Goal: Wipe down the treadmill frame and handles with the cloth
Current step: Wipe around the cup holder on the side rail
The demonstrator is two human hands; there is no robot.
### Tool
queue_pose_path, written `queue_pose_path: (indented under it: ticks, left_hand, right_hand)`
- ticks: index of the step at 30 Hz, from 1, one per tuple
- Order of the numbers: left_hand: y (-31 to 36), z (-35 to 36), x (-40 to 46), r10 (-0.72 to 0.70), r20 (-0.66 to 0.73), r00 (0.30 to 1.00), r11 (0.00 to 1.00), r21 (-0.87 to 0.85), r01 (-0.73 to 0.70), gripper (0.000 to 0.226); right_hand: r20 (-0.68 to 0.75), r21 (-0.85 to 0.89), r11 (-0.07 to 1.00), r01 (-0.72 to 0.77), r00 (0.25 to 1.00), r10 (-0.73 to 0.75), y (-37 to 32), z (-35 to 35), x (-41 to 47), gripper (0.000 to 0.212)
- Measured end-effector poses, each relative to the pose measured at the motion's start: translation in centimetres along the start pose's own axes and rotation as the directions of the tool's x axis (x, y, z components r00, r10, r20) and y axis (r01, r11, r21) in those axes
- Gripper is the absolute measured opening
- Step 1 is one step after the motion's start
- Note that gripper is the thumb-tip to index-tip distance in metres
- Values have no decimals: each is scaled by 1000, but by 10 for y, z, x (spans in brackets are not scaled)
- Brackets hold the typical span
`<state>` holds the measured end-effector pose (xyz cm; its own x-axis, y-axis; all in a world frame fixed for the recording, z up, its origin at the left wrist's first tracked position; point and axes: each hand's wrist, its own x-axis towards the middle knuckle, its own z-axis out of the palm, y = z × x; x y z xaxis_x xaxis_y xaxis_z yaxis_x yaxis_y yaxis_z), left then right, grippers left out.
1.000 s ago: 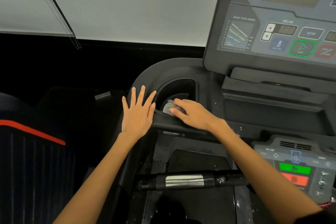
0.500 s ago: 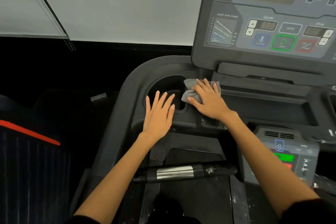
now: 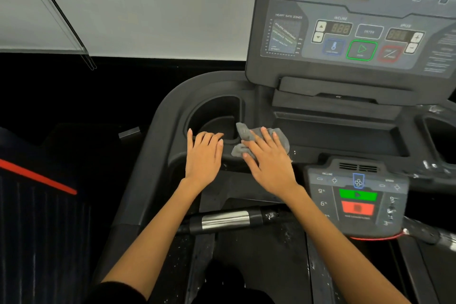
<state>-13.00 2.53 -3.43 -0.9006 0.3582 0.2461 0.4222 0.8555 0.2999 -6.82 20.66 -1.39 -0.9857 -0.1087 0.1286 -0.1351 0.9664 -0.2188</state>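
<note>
The dark grey treadmill frame (image 3: 158,136) curves round a cup holder (image 3: 214,113) below the console. A crumpled grey cloth (image 3: 281,139) lies on the ledge just right of the cup holder. My right hand (image 3: 269,163) presses it flat with straight fingers. My left hand (image 3: 203,158) rests on the frame at the cup holder's near rim, with its fingertips bent a little over the lip. A black handle with a metal sensor band (image 3: 225,221) crosses below both forearms.
The main console (image 3: 355,32) with its buttons rises at the upper right. A smaller control panel (image 3: 357,200) with green and red keys sits right of my right wrist. A second cup holder (image 3: 441,140) is at the far right. Another machine with a red stripe (image 3: 37,177) stands to the left.
My right hand has drawn the cloth from the cup holder's back right corner toward me along the ledge. My left hand's fingers, spread before, now bend at the rim.
</note>
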Motion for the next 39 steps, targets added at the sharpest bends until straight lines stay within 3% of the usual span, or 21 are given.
queue_pose_path:
  ticks: [4,7,10,14,18,21,28,34,37,39]
  left_hand:
    - [1,-1,-2,-10,30,999,999,-33,11,56]
    - [-5,-7,-5,24,98,995,999,-27,-21,62]
    - [-11,-20,-11,63,163,985,996,46,-71,63]
    - [-21,-41,-27,53,137,989,988,134,-71,53]
    - [-42,-59,-52,-20,52,998,990,140,13,45]
    - [-55,-70,-69,-129,35,991,987,103,125,54]
    - [-67,-71,-87,-324,63,944,944,91,318,51]
    - [-65,-66,-90,-328,45,944,939,125,320,52]
    - [-66,-66,-91,-317,26,948,942,128,311,51]
    - [-66,-67,-91,-320,28,947,942,121,314,50]
  right_hand:
    - [-43,-52,991,125,991,-127,2,6,-31,35]
    - [-64,-136,983,120,989,-130,9,3,-36,46]
    - [-63,-110,992,-54,997,47,9,-1,-34,35]
    - [-128,-31,932,-360,926,354,-3,3,-26,55]
    - [-250,23,881,-472,851,462,-19,17,-17,60]
    - [-268,13,900,-435,866,422,-27,26,-12,56]
    - [-215,-59,964,-259,946,242,-45,33,10,53]
    - [-182,-51,995,-82,981,71,-66,49,6,60]
    - [-107,-71,996,46,993,-53,-48,45,-3,65]
    - [-107,-108,993,48,992,-60,-33,39,-9,60]
